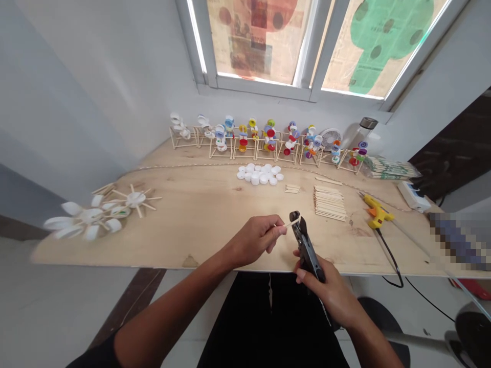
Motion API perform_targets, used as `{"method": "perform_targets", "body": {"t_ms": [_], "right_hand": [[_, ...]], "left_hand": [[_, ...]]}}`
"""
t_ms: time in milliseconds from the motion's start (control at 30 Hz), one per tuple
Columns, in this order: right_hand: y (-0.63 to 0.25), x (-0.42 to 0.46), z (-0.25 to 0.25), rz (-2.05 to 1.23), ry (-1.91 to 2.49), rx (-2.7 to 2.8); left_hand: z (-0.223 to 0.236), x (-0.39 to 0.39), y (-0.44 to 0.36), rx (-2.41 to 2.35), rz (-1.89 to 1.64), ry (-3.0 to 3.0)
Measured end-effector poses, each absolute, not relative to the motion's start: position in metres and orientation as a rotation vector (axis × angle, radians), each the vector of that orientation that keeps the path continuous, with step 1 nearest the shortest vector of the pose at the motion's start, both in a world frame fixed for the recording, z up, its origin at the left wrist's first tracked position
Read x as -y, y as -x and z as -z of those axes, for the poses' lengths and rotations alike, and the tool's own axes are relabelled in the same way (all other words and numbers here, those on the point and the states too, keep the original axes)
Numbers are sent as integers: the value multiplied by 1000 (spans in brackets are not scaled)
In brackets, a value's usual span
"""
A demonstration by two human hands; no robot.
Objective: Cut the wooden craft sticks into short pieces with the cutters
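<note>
My left hand (258, 239) is closed in a pinch on a thin wooden stick (290, 223), whose far end sits in the jaws of black cutting pliers (304, 246). My right hand (330, 293) is wrapped round the pliers' handles. Both hands hover over the near edge of a wooden tabletop (199, 214). Beyond them lie a neat pile of wooden sticks (329, 203), a few short cut sticks (292, 188) and a cluster of white bottle caps (260, 174).
A yellow glue gun (376, 213) with a black cord lies to the right. Several stick-and-cap wheel models (268, 139) line the back wall. White spoon and stick wheels (100, 213) sit at the left. A small fan (330, 138) and a white power strip (413, 196) stand at right.
</note>
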State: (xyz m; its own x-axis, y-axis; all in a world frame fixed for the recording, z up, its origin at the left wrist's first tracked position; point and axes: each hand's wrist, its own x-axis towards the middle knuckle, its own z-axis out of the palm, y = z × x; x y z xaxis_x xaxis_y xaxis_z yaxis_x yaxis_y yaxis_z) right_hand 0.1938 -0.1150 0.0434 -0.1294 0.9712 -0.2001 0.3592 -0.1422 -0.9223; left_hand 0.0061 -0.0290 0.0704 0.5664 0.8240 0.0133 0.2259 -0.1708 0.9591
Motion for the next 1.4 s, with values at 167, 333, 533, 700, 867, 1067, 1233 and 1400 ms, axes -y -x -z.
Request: {"method": "perform_targets", "body": {"t_ms": [167,333,533,700,867,1067,1233,1400], "right_hand": [[-187,113,-40,-1257,1539,1523],[-180,114,-37,-1241,1572,1500],[-175,114,-38,-1199,1591,1505],[-171,114,-38,-1154,1625,1506],[-168,115,-39,-1147,1628,1506],[-167,114,-37,-1186,1609,1473],[-166,115,-37,-1192,1621,1440],[-164,115,-36,-1209,1607,1430]], "left_hand": [[-73,28,-5,-923,-612,-1909],[-74,23,-3,-930,-564,-1886],[-75,17,-2,-885,-550,-1871],[-79,12,-2,-855,-482,-1886],[-79,7,0,-793,-433,-1876],[-81,4,1,-767,-397,-1847],[-85,3,0,-754,-356,-1831],[-88,2,0,-764,-335,-1822]]}}
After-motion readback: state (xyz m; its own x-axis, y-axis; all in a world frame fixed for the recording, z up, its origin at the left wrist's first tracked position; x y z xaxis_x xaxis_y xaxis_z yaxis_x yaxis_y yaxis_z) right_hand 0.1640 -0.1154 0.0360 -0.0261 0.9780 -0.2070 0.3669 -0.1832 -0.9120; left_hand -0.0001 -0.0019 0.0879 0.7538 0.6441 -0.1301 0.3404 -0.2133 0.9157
